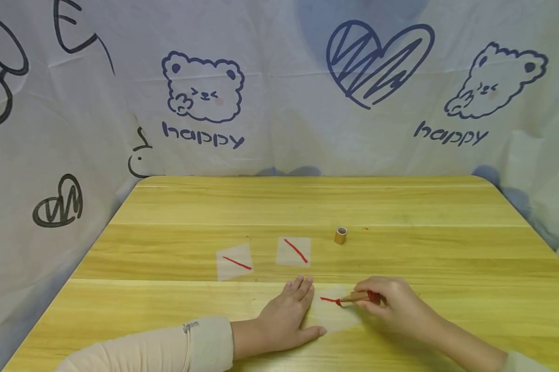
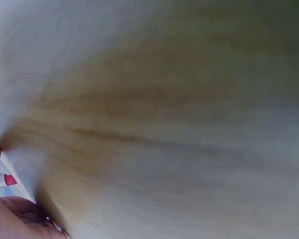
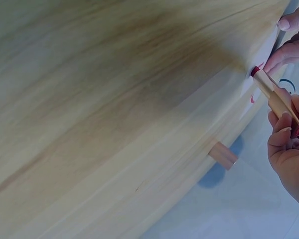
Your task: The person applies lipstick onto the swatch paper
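Observation:
My right hand point(image 1: 395, 305) pinches a gold lipstick point(image 3: 276, 102) with a red tip. The tip meets a thin whitish square sheet point(image 1: 337, 323) at the end of a short red streak point(image 1: 328, 299). My left hand point(image 1: 288, 316) lies flat with fingers stretched out at the sheet's left edge, its thumb on the sheet. In the left wrist view, part of that hand point(image 2: 12, 219) shows at the lower left, beside the red lipstick tip point(image 2: 10, 179). The lipstick's cap point(image 1: 340, 236) stands upright on the table beyond the right hand, its hollow end up.
Two more whitish squares, a left one point(image 1: 230, 274) and a right one point(image 1: 284, 253), lie beyond my left hand, each with a slanting red line. A small red speck point(image 1: 366, 229) marks the wooden table point(image 1: 423, 201). A cloth with drawings point(image 1: 279, 103) hangs behind it.

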A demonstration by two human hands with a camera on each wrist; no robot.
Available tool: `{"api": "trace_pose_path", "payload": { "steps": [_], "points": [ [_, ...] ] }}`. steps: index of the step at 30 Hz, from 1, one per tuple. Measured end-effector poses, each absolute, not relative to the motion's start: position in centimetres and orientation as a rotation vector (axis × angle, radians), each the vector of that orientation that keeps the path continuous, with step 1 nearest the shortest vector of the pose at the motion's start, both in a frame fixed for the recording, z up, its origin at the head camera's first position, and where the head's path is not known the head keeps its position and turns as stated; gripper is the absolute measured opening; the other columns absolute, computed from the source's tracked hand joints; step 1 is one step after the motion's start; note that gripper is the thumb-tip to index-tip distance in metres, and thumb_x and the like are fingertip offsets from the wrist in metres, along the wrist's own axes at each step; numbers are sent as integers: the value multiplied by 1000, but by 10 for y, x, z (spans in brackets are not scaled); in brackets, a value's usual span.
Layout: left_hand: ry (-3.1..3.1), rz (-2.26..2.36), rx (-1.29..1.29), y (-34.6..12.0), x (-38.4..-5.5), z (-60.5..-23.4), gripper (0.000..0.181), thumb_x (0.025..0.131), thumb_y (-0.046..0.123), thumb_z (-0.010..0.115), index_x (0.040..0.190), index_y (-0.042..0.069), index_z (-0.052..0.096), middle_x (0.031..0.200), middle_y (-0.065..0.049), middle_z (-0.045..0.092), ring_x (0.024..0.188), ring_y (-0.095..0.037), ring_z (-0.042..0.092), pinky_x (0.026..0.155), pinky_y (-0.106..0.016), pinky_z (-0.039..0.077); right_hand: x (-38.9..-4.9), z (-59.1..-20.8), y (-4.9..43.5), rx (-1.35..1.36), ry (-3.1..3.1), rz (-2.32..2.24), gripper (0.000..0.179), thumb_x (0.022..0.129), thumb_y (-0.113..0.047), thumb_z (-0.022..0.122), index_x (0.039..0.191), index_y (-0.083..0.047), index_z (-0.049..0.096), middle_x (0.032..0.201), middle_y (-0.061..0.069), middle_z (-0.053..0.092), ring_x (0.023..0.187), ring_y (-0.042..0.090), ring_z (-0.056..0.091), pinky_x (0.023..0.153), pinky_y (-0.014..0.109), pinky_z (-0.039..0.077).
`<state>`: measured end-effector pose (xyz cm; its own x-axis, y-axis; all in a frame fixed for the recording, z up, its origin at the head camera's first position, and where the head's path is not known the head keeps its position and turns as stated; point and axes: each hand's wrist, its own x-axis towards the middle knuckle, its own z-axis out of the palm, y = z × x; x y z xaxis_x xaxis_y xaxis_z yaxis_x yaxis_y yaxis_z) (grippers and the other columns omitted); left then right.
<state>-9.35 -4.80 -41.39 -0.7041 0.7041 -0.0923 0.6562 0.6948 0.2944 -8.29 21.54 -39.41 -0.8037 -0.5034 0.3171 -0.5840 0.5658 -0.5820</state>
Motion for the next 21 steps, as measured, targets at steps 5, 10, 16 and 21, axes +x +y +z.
{"api": "trace_pose_path", "payload": {
  "steps": [5, 10, 16, 21],
  "points": [
    [2704, 363, 1093, -48, -93, -414, 80, 103, 53, 61, 151, -9, 47, 163, -24, 38, 152, -37, 36, 124, -45, 33, -83, -395, 218, 955, -2666, 1055, 19, 82, 6, 83, 99, 5, 75, 75, -7, 65, 67, -7, 44, 51, 19, 46],
    [2699, 370, 1088, -48, -93, -413, 80, 103, 52, 61, 151, -9, 46, 163, -24, 37, 153, -37, 35, 124, -45, 32, -83, -395, 219, 961, -2672, 1054, 19, 82, 7, 83, 99, 6, 74, 75, -6, 65, 67, -7, 43, 50, 19, 45],
    [2695, 367, 1083, -48, -93, -413, 80, 103, 53, 61, 152, -9, 46, 164, -23, 36, 153, -37, 34, 124, -44, 32, -82, -393, 221, 944, -2694, 1056, 19, 82, 7, 83, 99, 6, 74, 75, -6, 65, 67, -7, 43, 50, 19, 45],
    [2693, 367, 1097, -48, -94, -413, 80, 104, 53, 60, 152, -9, 46, 164, -24, 36, 153, -37, 34, 124, -45, 32, -82, -393, 223, 940, -2691, 1049, 19, 82, 7, 83, 99, 6, 75, 74, -7, 64, 67, -7, 43, 51, 19, 45]
  ]
}}
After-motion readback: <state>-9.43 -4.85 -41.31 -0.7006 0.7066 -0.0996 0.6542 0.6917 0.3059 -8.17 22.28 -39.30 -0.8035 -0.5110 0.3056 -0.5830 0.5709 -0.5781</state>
